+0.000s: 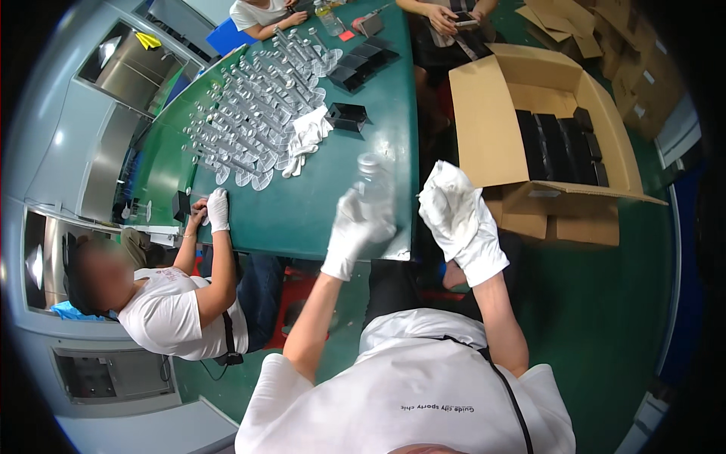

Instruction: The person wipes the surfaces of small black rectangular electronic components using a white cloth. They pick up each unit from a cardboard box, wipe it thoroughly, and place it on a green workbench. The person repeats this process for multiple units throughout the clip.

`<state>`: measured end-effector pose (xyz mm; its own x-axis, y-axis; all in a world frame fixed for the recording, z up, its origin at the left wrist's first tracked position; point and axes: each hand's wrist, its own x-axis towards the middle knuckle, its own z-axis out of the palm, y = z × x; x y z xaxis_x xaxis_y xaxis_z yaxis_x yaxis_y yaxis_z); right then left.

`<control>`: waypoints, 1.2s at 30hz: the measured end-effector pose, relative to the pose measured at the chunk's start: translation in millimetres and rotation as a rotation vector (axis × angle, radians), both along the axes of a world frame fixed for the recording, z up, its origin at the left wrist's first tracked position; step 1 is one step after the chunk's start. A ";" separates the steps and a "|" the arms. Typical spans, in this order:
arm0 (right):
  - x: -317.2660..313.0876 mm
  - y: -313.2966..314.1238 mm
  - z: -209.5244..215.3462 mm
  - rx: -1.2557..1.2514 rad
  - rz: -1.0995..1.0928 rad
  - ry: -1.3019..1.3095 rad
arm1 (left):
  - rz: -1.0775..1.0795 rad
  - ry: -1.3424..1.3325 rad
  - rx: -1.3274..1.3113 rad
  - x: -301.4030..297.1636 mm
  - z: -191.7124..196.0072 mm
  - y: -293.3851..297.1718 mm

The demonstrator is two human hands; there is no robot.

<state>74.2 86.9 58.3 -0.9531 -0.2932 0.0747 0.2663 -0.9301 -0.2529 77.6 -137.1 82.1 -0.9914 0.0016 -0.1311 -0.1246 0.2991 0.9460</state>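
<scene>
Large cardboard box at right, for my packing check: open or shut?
Open: the cardboard box has flaps spread outward, and black boxes show inside.

Clear bottle [371, 175] and left fingers [351, 207] blurred, exact hold uncertain

A packing workshop is suggested: the green worktop [302, 216] is crowded with rows of clear pieces [246, 113], black boxes [558, 147] are packed in an open carton [484, 121], cardboard [643, 87] is piled beyond it, white gloves [218, 210] are worn, and the worktop is shared by several people [178, 321].
</scene>
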 end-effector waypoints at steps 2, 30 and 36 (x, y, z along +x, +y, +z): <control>6.5 -6.6 -4.3 -0.247 0.098 -0.100 | 0.214 0.225 0.155 -31.0 -61.5 -61.8; 78.8 32.0 -100.4 -0.306 -0.032 -0.366 | -0.118 0.693 -1.504 -241.2 -59.9 -63.8; 87.6 40.7 -131.7 -0.189 -0.056 -0.350 | -0.019 0.886 -0.805 -228.1 -53.3 -47.3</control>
<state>161.8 127.6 -73.4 -0.9447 -0.2521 -0.2096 0.2534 -0.9671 0.0209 -150.5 -184.4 28.8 -0.7384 0.2476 0.6272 0.4863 0.8399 0.2410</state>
